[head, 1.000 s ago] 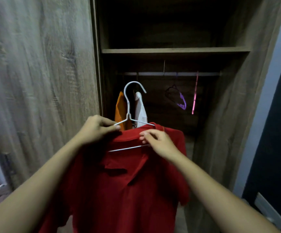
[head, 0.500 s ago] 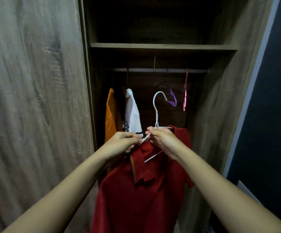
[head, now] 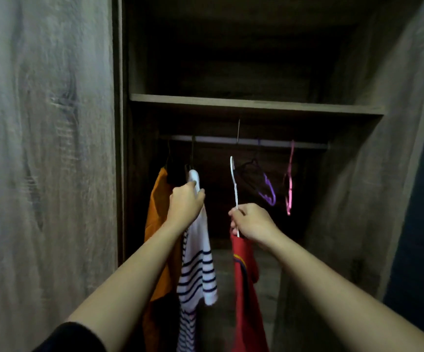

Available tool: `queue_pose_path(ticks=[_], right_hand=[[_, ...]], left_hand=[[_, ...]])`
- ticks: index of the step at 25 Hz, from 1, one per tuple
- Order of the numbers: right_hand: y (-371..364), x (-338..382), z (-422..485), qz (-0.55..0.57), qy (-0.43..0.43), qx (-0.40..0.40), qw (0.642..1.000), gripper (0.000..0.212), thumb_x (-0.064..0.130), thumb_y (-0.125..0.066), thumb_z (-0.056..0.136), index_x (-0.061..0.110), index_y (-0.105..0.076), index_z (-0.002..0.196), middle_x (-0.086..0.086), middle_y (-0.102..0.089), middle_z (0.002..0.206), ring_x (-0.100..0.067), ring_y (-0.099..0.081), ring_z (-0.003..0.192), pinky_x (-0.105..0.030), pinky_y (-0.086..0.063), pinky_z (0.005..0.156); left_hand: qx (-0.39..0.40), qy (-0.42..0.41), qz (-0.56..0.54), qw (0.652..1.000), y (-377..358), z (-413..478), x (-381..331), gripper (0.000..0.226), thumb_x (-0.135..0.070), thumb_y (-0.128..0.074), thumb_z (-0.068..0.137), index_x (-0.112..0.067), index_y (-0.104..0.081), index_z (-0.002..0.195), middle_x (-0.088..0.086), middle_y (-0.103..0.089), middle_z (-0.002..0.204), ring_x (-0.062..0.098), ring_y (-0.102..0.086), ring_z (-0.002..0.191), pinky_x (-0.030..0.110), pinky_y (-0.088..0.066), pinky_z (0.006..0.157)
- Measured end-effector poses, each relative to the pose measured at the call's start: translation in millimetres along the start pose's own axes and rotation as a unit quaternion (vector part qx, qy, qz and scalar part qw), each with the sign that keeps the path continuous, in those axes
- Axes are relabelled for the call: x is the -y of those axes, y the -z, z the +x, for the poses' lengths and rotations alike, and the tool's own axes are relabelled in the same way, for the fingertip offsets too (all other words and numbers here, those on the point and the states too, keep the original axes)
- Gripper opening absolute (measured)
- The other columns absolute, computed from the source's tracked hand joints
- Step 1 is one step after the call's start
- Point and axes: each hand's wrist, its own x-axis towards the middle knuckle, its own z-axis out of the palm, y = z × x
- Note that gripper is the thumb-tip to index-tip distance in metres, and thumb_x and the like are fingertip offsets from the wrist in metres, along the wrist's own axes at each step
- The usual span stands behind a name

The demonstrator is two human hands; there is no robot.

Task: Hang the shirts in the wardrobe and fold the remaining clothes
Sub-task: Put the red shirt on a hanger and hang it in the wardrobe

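Red shirt (head: 246, 288) is on the white hanger (head: 234, 189), held up inside the open wardrobe (head: 358, 199), not yet on the rail (head: 307, 145). The hook tip is below the rail, apart from it.

Right hand (head: 252, 222): arm stretched forward and up, wrist about level, fingers clenched round the hanger's neck just above the shirt collar. The hook stands upright above the fist, seen nearly edge-on. The shirt hangs straight down from the fist, also edge-on, one sleeve drooping on the right side.

Left hand (head: 185, 204): arm extended roughly parallel to the right one, a bit higher. Fingers and thumb are curled round the shoulder of the striped shirt (head: 198, 265), right at its top, back of hand toward the camera. Black sleeve (head: 71, 336) shows at the upper arm.

Striped shirt hangs from the rail's left end; orange shirt (head: 157, 224) is just beside it on the left, touching it. The red shirt sits in the gap to the right of the striped one, well apart from the left hand.

Right part of the rail: purple hanger (head: 268, 193) and pink hanger (head: 290, 184), both bare. White hook is near the purple one, not touching as far as I can tell.

Shelf (head: 256, 104) runs above the rail. Wood-grain door (head: 46, 148) fills the left side.
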Motion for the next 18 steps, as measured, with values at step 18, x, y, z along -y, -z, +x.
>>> queue_pose_path(ticks=[18], right_hand=[[2.4, 30.9, 205.6, -0.299, 0.057, -0.089, 0.948, 0.028, 0.012, -0.045, 0.094, 0.006, -0.058, 0.119, -0.015, -0.058, 0.122, -0.031, -0.057, 0.114, -0.037, -0.049, 0.087]], left_hand=[[-0.042, -0.001, 0.004, 0.999, -72.8, 49.7, 30.0, 0.054, -0.014, -0.046, 0.092, -0.018, -0.033, 0.145, 0.006, -0.069, 0.098, 0.024, -0.066, 0.094, 0.035, -0.046, 0.084]])
